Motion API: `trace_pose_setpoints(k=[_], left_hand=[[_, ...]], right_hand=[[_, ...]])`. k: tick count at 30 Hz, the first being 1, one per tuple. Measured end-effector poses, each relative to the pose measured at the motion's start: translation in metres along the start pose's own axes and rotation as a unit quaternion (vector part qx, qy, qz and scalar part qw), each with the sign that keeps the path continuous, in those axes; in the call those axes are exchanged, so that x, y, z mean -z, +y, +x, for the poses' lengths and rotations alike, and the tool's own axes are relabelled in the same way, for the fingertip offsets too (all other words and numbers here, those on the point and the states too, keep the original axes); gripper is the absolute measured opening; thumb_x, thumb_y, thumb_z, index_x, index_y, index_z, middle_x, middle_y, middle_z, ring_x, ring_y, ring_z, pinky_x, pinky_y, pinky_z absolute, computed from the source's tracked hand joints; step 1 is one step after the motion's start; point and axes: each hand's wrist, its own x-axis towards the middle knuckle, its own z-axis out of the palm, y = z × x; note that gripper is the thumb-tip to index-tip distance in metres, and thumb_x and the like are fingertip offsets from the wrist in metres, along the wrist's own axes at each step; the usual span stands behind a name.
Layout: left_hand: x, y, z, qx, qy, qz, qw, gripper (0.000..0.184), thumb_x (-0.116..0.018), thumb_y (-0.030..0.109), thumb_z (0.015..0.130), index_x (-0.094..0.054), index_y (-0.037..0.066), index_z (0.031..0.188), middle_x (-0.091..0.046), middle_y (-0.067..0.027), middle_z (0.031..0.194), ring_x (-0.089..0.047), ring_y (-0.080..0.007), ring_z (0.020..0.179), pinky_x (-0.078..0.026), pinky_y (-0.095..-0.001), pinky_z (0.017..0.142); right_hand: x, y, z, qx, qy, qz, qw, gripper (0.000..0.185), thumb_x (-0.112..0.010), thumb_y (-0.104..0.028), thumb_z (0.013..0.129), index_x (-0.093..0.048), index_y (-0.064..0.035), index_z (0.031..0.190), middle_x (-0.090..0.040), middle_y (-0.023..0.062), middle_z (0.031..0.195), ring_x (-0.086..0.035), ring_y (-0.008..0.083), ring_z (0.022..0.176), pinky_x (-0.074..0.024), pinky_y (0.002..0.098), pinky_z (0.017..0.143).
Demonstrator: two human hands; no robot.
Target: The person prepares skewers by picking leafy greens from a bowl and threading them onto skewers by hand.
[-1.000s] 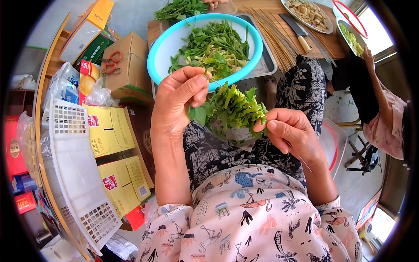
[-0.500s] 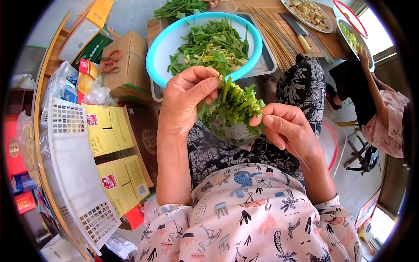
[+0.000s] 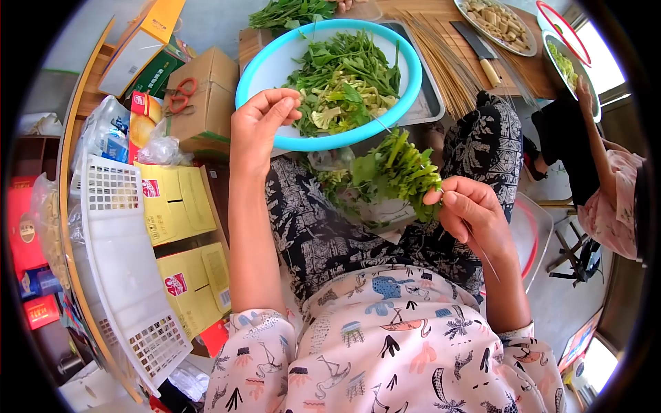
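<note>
My right hand pinches a thin skewer whose end slants down past the palm. Bunched leafy greens are threaded along it, and its bare tip points up toward the basin. My left hand is apart from the skewer, thumb and fingers pressed together beside the left rim of a turquoise-rimmed basin. What it holds, if anything, is too small to make out. Loose cut greens with pale stems fill much of the basin. More greens lie in clear plastic between my knees.
Bare skewers, a knife and a plate of pale chunks lie on the wooden table. Another person's arm reaches to a bowl at right. Yellow boxes and a white crate stand at left.
My left hand has come off the skewered greens and moved left to the basin's rim. My right hand, with the skewer, has shifted slightly right and down. The skewer's tip is now exposed.
</note>
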Motion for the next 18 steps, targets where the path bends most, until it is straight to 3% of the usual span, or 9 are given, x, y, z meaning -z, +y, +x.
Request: trace_pose_setpoints(k=[3,5,7,9,10,15,17,18], left_hand=[[0.008,-0.017,0.023,0.016,0.010,0.085,0.996,0.018,-0.062,0.015,0.089,-0.067,0.002,0.100,-0.067,-0.0042,0.089,-0.061,-0.0107,0.079,-0.047,-0.0249,0.074],[0.011,-0.031,0.039,0.063,-0.013,0.210,0.976,0.017,-0.061,0.016,0.089,-0.068,0.004,0.099,-0.067,-0.0023,0.086,-0.061,-0.0097,0.077,-0.047,-0.0245,0.072],[0.009,-0.043,0.054,0.057,-0.030,0.225,0.972,0.017,-0.061,0.016,0.088,-0.069,0.005,0.098,-0.066,-0.0028,0.083,-0.060,-0.0098,0.076,-0.047,-0.0260,0.070],[0.005,-0.048,0.071,0.106,-0.071,0.376,0.918,0.019,-0.061,0.016,0.087,-0.070,0.004,0.099,-0.066,-0.0048,0.084,-0.060,-0.0111,0.075,-0.048,-0.0280,0.068],[0.009,-0.063,0.083,0.088,-0.079,0.377,0.919,0.018,-0.065,0.014,0.081,-0.072,0.008,0.096,-0.069,-0.0064,0.086,-0.063,-0.0163,0.075,-0.050,-0.0332,0.070],[-0.001,-0.082,0.111,0.059,-0.148,0.451,0.878,0.020,-0.062,0.012,0.084,-0.069,0.005,0.101,-0.068,-0.0064,0.086,-0.065,-0.0150,0.083,-0.051,-0.0317,0.069],[-0.014,-0.078,0.114,0.150,-0.150,0.381,0.900,0.023,-0.063,0.009,0.082,-0.067,0.004,0.104,-0.068,-0.0094,0.098,-0.068,-0.0174,0.080,-0.054,-0.0343,0.068],[-0.019,-0.075,0.114,0.162,-0.158,0.361,0.905,0.024,-0.061,0.008,0.084,-0.065,0.003,0.106,-0.068,-0.0091,0.095,-0.067,-0.0154,0.071,-0.054,-0.0325,0.062]], right_hand=[[0.012,0.004,0.001,0.001,0.010,0.019,1.000,0.022,-0.048,-0.012,0.096,-0.063,0.0028,0.099,-0.049,-0.0030,0.054,-0.034,0.0021,0.040,-0.0245,0.0173,0.039],[0.016,0.004,0.000,-0.001,0.028,0.024,0.999,0.021,-0.049,-0.012,0.095,-0.063,0.0026,0.099,-0.054,-0.0023,0.060,-0.035,0.0019,0.041,-0.0263,0.0170,0.040],[0.018,0.005,0.000,0.002,0.032,0.036,0.999,0.021,-0.049,-0.012,0.095,-0.063,0.0026,0.099,-0.056,-0.0020,0.063,-0.035,0.0017,0.041,-0.0271,0.0169,0.041],[0.021,0.005,0.002,0.005,0.036,0.047,0.998,0.020,-0.049,-0.012,0.095,-0.063,0.0026,0.099,-0.058,-0.0018,0.066,-0.035,0.0016,0.042,-0.0279,0.0167,0.041],[0.023,0.005,0.002,0.006,0.033,0.048,0.998,0.021,-0.049,-0.012,0.096,-0.063,0.0026,0.099,-0.056,-0.0021,0.063,-0.035,0.0014,0.042,-0.0275,0.0167,0.042],[0.031,0.008,0.004,0.001,0.022,0.054,0.998,0.022,-0.049,-0.013,0.096,-0.064,0.0027,0.099,-0.049,-0.0036,0.055,-0.034,0.0012,0.041,-0.0258,0.0169,0.041],[0.031,0.009,0.004,-0.004,0.034,0.054,0.998,0.022,-0.049,-0.013,0.096,-0.064,0.0027,0.100,-0.045,-0.0046,0.052,-0.034,0.0012,0.041,-0.0246,0.0170,0.041],[0.032,0.009,0.004,-0.005,0.036,0.056,0.998,0.022,-0.049,-0.013,0.096,-0.064,0.0027,0.100,-0.045,-0.0046,0.052,-0.034,0.0012,0.041,-0.0246,0.0170,0.041]])
